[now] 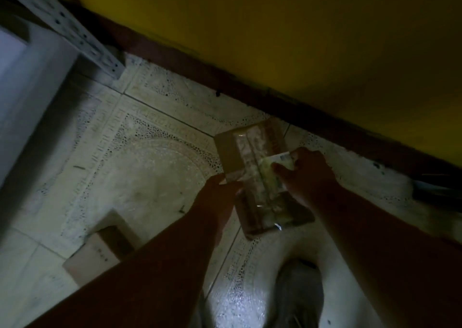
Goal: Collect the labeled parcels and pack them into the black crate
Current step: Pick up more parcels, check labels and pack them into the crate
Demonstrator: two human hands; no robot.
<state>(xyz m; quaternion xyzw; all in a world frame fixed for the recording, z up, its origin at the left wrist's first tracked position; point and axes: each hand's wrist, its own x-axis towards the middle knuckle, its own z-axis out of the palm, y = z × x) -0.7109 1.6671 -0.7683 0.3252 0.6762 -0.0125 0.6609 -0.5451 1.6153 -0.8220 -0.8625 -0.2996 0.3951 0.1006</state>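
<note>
A brown cardboard parcel (252, 175) with clear tape down its middle and a pale label hangs above the tiled floor, near the wall. My left hand (220, 192) grips its near left edge. My right hand (307, 175) holds its right side, thumb and fingers pressed on the label (277, 164). A second cardboard parcel (97, 252) lies on the floor at lower left, partly hidden by my left forearm. No black crate is in view. The scene is dim and blurred.
A yellow wall (300, 40) with a dark red skirting (225, 82) runs diagonally behind the parcel. A perforated grey metal shelf post (75, 32) stands at upper left beside a white surface (22, 82). A shoe (300, 297) shows at the bottom. A dark object (437, 190) lies at right.
</note>
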